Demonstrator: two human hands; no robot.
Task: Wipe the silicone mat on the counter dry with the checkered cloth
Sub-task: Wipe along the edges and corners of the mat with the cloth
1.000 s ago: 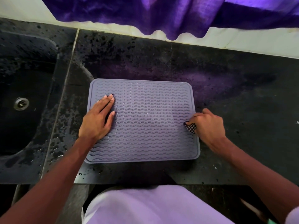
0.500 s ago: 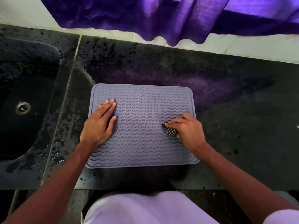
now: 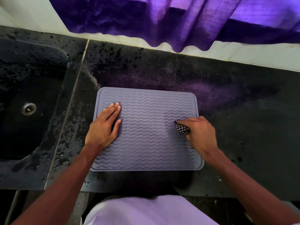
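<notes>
A wet, black speckled stone bench (image 3: 235,111) carries a grey rectangular silicone mat with wavy ridges (image 3: 149,140), lying flat near its front edge; the left hand (image 3: 103,129) rests spread and flat on the mat's left side; the right hand (image 3: 201,135) pinches a bunched black-and-white checkered cloth (image 3: 181,129) against the right side; the mat looks floppy and slippery, best pinned by a palm; the cloth is soft and light.
</notes>
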